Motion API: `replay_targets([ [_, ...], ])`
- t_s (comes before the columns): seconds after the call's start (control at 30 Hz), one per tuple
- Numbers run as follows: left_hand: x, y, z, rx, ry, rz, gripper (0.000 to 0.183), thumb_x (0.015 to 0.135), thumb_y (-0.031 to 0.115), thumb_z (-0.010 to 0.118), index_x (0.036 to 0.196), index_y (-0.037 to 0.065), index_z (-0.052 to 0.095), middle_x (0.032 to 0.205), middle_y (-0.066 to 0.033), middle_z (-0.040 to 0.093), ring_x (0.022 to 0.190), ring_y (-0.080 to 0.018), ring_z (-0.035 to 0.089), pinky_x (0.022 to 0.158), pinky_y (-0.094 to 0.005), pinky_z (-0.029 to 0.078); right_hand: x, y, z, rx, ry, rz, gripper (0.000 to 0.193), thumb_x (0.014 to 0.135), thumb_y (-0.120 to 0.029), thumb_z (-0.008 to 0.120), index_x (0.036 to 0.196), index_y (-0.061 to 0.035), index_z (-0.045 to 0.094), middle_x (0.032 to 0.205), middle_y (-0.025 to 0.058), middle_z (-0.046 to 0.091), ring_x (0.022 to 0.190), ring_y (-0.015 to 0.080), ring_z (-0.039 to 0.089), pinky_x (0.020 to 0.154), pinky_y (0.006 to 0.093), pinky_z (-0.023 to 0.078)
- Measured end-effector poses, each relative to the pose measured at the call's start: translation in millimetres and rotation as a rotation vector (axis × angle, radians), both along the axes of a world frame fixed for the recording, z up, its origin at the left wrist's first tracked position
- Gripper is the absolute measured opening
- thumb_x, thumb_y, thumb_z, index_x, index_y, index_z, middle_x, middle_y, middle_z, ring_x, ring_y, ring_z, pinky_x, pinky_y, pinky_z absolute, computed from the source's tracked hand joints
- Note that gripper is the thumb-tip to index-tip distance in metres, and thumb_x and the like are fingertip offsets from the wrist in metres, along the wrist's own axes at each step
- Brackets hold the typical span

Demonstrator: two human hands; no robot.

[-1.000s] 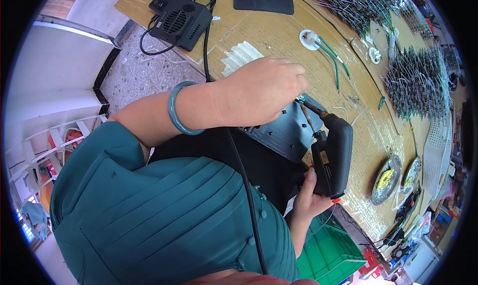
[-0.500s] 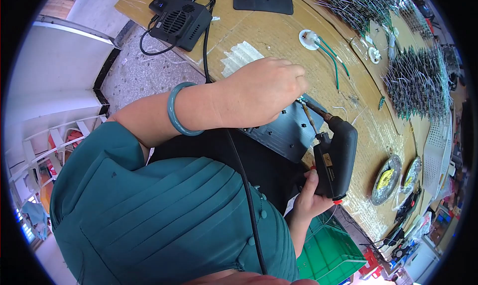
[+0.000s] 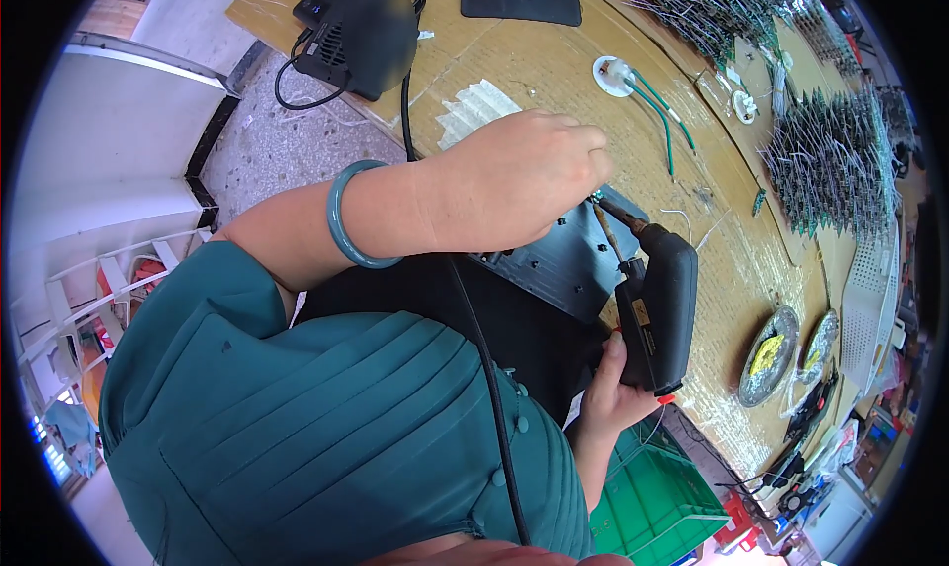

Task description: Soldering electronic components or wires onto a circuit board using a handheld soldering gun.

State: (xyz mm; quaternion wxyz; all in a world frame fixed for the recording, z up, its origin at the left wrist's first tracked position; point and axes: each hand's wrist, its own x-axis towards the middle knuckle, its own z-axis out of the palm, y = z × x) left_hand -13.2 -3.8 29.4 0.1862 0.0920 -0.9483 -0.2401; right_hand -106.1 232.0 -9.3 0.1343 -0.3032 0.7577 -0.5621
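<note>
My right hand (image 3: 615, 393) grips a black soldering gun (image 3: 660, 309) from below, its thumb along the side. The gun's brown-stained tip and thin feed tube (image 3: 606, 232) point up-left and meet close to a small green piece (image 3: 597, 197), which looks like a circuit board. My left hand (image 3: 544, 175) is closed over the same spot, back of the hand up; its fingertips and whatever they hold are hidden. Beneath both lies a black plate (image 3: 576, 269) with small knobs, tilted at the table edge. A bangle circles my left wrist.
Bundles of wired green boards (image 3: 830, 161) stand at right. Metal dishes (image 3: 769, 356) hold yellow material. A white disc with green wires (image 3: 615, 76) lies beyond my hands. A black fan unit (image 3: 341, 57), partly smeared, stands far left; its cable runs past my arm. A green crate (image 3: 657, 497) sits below.
The soldering gun and my right hand have shifted slightly left. My left hand stays almost in place. A dark smear now covers part of the fan unit.
</note>
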Motion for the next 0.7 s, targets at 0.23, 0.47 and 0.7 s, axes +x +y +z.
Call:
replay_targets([
  [0.23,0,1,1,-0.037,-0.023,-0.002,0.004,0.075,-0.001,0.054,0.078,-0.002,0.052,0.081,-0.0152,0.053,0.081,-0.0332,0.055,0.074,-0.04,0.045,0,-2,1,0.028,0.082,0.013,0.037,0.076,-0.009,0.069,0.108,0.0016,0.055,0.104,0.014,0.054,0.094,0.026,0.052,0.084,0.0345,0.037],
  [0.47,0,-1,-1,0.004,-0.034,0.005,0.003,0.077,0.001,0.053,0.078,-0.002,0.051,0.081,-0.0156,0.053,0.081,-0.0339,0.055,0.073,-0.0407,0.045,-5,-3,6,0.09,0.357,0.123,0.042,0.081,-0.004,0.065,0.116,0.0042,0.044,0.101,0.0128,0.058,0.084,0.0146,0.058,0.077,0.0259,0.047],
  [0.7,-1,0,-3,0.01,0.018,-0.001,0.003,0.078,0.001,0.053,0.078,-0.002,0.051,0.08,-0.0156,0.052,0.08,-0.0339,0.054,0.072,-0.0406,0.045,2,3,-4,0.014,0.058,-0.033,0.033,0.074,-0.01,0.07,0.103,0.0,0.059,0.103,0.0138,0.055,0.092,0.0271,0.051,0.082,0.0348,0.036],
])
